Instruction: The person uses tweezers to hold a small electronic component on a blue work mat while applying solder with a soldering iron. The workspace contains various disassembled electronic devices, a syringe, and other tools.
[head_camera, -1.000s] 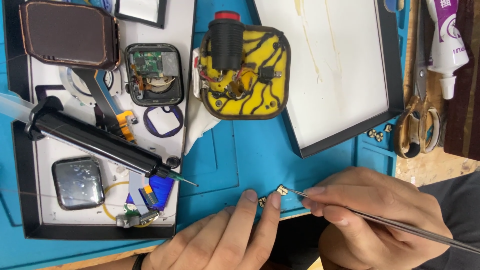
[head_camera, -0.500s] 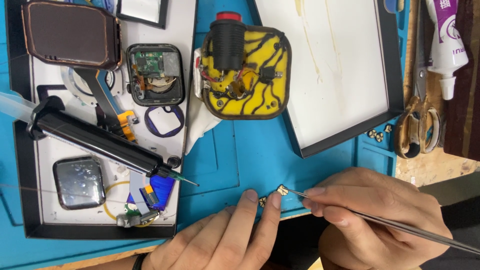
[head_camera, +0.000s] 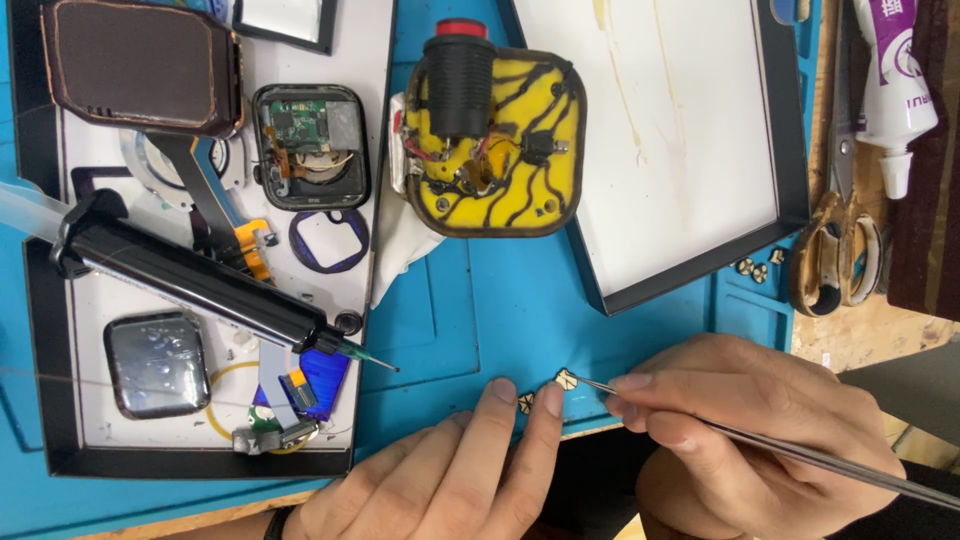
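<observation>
Head view looks down on a blue mat (head_camera: 500, 310) over a wooden desk (head_camera: 860, 340), with trays, an opened watch body (head_camera: 310, 145) and a black syringe (head_camera: 200, 285). The right hand (head_camera: 760, 430) pinches thin tweezers (head_camera: 700, 425), tip at a tiny gold part (head_camera: 565, 379); the left hand (head_camera: 450, 480), fingers together, pins a second part (head_camera: 525, 402). A slip could flick either off the mat's near edge.

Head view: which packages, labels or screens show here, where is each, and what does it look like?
Tube: top right corner, white with a purple printed label, nozzle pointing down.
Dark screen panel: top left, rounded rectangle, brown-black with a copper-coloured edge.
Small glass screen: lower left in the white tray, rounded square, grey and reflective.
Open watch case: right of the dark panel, black, with a green board inside.
</observation>
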